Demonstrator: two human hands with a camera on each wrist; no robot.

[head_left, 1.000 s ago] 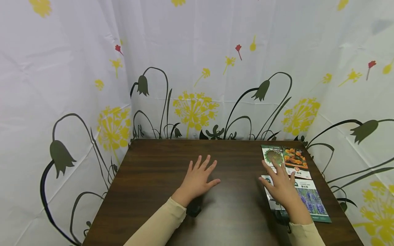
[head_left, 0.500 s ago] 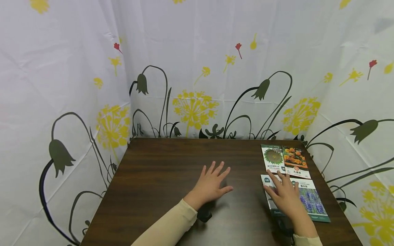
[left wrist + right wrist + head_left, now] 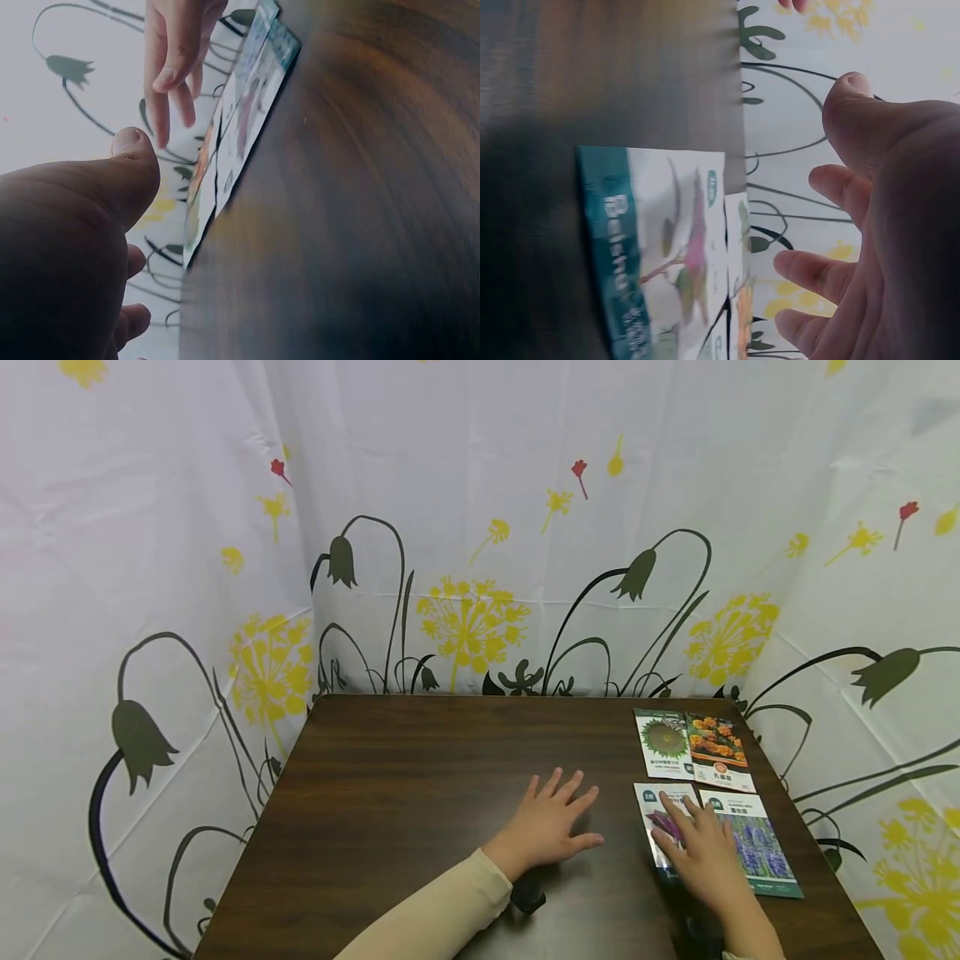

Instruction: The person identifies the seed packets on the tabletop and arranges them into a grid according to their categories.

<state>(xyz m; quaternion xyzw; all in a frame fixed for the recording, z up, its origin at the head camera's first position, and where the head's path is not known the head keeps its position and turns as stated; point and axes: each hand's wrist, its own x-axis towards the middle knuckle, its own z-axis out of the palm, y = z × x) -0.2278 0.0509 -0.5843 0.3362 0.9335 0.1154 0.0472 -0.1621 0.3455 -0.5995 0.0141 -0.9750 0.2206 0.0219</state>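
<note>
My left hand (image 3: 547, 822) hovers over the middle of the dark wooden table with its fingers spread and nothing in it. Over the front pair of flower-seed packets hangs my right hand (image 3: 708, 856), fingers loosely extended. In the right wrist view it stays apart from the packet with the magenta flower (image 3: 694, 251). Beside that one lies the packet with purple flower spikes (image 3: 761, 843), partly hidden by the hand. Behind them lie a packet showing a large green flower head (image 3: 664, 739) and one showing orange flowers (image 3: 720, 747).
The wooden table (image 3: 420, 768) ends at its back edge against a white curtain (image 3: 480, 468) printed with yellow and grey-green flowers. A small black device (image 3: 528, 897) sits under my left wrist. The packets lie near the table's right edge.
My left hand has moved right and toward me. The right hand has drawn back toward me from the rear packets, uncovering the green flower-head packet and more of the magenta one.
</note>
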